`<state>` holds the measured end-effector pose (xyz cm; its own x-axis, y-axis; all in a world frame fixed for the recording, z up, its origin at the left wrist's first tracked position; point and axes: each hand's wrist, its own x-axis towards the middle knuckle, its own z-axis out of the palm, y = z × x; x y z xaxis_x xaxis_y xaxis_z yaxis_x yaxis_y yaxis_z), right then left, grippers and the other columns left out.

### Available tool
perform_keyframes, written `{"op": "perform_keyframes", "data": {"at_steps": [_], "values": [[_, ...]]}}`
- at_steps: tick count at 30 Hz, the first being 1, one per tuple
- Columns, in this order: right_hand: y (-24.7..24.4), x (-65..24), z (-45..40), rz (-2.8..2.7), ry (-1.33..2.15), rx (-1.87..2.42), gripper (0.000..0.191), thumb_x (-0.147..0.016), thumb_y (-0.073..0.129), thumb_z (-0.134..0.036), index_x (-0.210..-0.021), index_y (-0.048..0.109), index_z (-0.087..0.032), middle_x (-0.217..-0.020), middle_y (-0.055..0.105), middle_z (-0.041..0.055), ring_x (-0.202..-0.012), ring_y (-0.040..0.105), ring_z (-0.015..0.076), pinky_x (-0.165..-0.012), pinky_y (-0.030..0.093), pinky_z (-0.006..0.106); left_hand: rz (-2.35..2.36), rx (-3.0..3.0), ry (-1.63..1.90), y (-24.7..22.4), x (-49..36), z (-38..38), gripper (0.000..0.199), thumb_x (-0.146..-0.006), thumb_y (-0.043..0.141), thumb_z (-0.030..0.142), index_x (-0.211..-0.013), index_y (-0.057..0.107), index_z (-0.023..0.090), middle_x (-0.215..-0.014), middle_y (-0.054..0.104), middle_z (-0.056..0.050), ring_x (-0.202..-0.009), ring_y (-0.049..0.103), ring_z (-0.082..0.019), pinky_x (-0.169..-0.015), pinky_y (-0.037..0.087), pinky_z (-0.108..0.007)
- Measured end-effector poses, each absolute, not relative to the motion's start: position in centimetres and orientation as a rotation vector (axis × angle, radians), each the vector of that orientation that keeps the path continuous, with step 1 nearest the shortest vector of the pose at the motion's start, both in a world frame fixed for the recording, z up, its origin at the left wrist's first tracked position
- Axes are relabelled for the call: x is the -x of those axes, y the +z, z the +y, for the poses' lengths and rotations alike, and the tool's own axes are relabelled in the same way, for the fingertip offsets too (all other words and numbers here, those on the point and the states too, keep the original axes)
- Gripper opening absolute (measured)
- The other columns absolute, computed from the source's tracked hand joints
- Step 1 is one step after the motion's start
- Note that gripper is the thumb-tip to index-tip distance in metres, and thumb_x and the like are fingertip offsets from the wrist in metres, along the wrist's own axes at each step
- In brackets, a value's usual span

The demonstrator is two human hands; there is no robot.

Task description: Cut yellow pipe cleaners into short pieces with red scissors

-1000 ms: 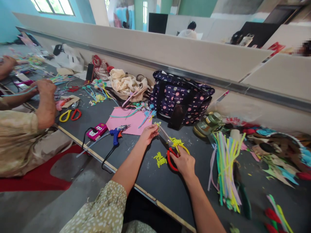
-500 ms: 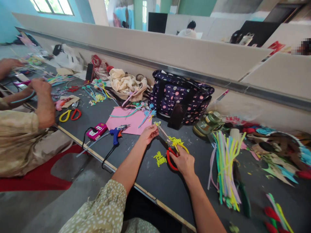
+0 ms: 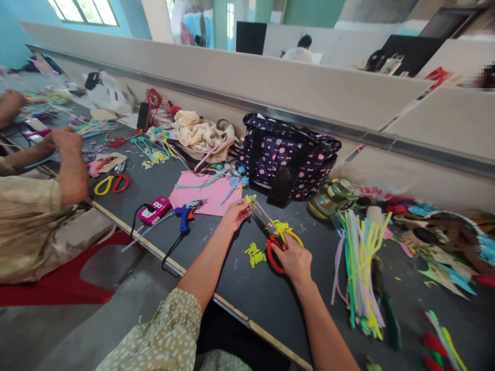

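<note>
My right hand (image 3: 297,257) grips the scissors (image 3: 275,252) by their red and yellow handles, with the blades pointing up and left. Between the fingertips of my left hand (image 3: 236,214) is a small yellow-green piece (image 3: 251,200), close to the blade tips. Its exact kind is too small to make out. Beside the blades lies a pile of yellow cut bits (image 3: 281,226). A second small heap of yellow bits (image 3: 254,254) rests on the dark table (image 3: 240,288) between my forearms.
A blue glue gun (image 3: 184,215) and a pink box (image 3: 154,210) lie to the left, near pink paper (image 3: 204,190). A dotted bag (image 3: 286,149) with a phone (image 3: 282,185) stands behind. Coloured strips (image 3: 361,273) and a jar (image 3: 331,197) are right. Another person's hand (image 3: 66,138) works at far left.
My right hand and the scissors have shifted slightly right, and the blades look a little more open. My left hand stays nearly in place. The other person's hands at the left moved a bit.
</note>
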<state>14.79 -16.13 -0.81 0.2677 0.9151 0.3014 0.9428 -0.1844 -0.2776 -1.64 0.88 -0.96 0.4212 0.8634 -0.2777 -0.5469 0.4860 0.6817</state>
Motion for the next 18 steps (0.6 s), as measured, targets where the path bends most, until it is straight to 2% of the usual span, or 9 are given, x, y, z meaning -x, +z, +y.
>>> {"op": "perform_keyframes", "data": {"at_steps": [9, 18], "values": [[-0.47, -14.42, -16.19, -1.719, -0.066, 2.133, 0.040, -0.078, 0.050, -0.061, -0.080, 0.057, -0.022, -0.064, 0.059, -0.0023, -0.060, 0.055, 0.0121, -0.052, 0.025, 0.023, 0.650, -0.534, 0.964, -1.16, 1.63, 0.95, 0.020, -0.061, 0.078, 0.019, -0.071, 0.061, 0.012, -0.062, 0.058, 0.001, -0.052, 0.047, -0.006, -0.056, 0.042, -0.021], [-0.37, -14.63, -16.17, -1.662, -0.052, 2.174, 0.040, -0.079, 0.049, -0.060, -0.085, 0.058, -0.022, -0.063, 0.059, -0.0018, -0.062, 0.056, 0.0136, -0.053, 0.027, 0.023, 0.662, -0.530, 0.956, -1.23, 1.69, 1.02, 0.021, -0.060, 0.078, 0.018, -0.072, 0.061, 0.012, -0.064, 0.059, 0.000, -0.052, 0.046, -0.006, -0.056, 0.043, -0.020]]}}
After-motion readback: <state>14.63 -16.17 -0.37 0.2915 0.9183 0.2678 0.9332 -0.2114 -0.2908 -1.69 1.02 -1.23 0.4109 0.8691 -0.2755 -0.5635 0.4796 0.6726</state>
